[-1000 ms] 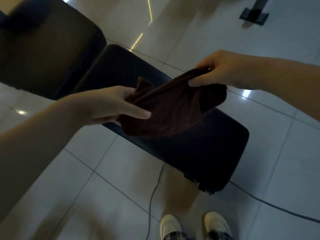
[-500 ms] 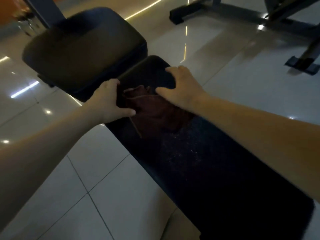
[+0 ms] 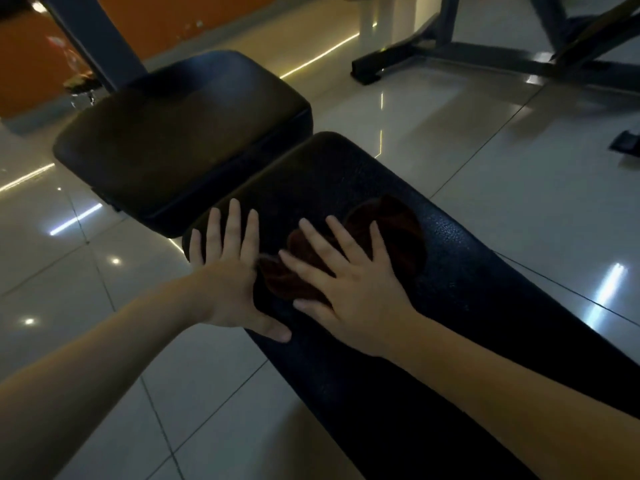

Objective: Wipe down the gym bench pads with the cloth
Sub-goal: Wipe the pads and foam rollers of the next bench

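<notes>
A dark brown cloth point(image 3: 398, 230) lies bunched on the long black bench pad point(image 3: 491, 278), near its far end. My right hand point(image 3: 349, 289) presses flat on the cloth with its fingers spread. Just to its left, my left hand point(image 3: 235, 268) lies flat on the same pad, fingers apart, its inner edge touching the cloth's near corner. A second, wider black pad point(image 3: 180, 133) sits beyond the long one, at the upper left, separated by a narrow gap.
Glossy pale floor tiles point(image 3: 114, 306) surround the bench. A dark metal machine frame point(image 3: 450, 53) stands on the floor at the upper right. A grey upright post point(image 3: 97, 39) rises behind the wide pad, in front of an orange wall.
The cloth, stretched in the air between both hands a second ago, has been laid on the long pad. Both hands have flattened and slid nearer along the pad; the right one now covers the cloth.
</notes>
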Tool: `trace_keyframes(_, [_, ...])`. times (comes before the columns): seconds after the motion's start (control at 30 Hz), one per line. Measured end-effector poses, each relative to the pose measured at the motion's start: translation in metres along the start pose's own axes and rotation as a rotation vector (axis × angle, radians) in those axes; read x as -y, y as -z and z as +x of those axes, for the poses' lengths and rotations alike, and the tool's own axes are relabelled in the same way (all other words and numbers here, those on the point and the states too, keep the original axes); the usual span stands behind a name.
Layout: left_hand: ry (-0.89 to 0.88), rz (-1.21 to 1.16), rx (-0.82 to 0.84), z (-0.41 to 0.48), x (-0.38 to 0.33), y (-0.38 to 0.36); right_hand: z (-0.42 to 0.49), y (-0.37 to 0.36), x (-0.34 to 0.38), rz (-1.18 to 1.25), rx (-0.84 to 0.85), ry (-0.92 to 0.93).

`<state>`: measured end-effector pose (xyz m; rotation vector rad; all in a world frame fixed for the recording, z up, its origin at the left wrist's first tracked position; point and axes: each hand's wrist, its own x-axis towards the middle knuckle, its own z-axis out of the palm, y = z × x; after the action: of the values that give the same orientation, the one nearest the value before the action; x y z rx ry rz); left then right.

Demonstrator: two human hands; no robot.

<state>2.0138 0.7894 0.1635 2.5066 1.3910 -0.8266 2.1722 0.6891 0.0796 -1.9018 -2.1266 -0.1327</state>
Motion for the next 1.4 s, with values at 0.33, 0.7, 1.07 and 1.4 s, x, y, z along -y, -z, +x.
trace_keyframes(0.33, [0.013, 0.001, 0.062, -0.001, -0.005, 0.005, -0.062, 0.006, -0.015, -0.057, 0.044, 0.132])
trace_keyframes(0.7, [-0.012, -0.043, 0.095, 0.000, 0.001, 0.007, 0.144, 0.017, -0.022, 0.076, 0.068, -0.340])
trace_keyframes(1.07, [0.077, -0.030, 0.069, -0.005, -0.010, 0.011, 0.002, 0.012, -0.011, -0.003, 0.059, -0.071])
trace_keyframes(1.4, [0.078, -0.027, 0.058, 0.001, -0.007, 0.009, 0.045, 0.007, -0.010, -0.071, 0.036, -0.093])
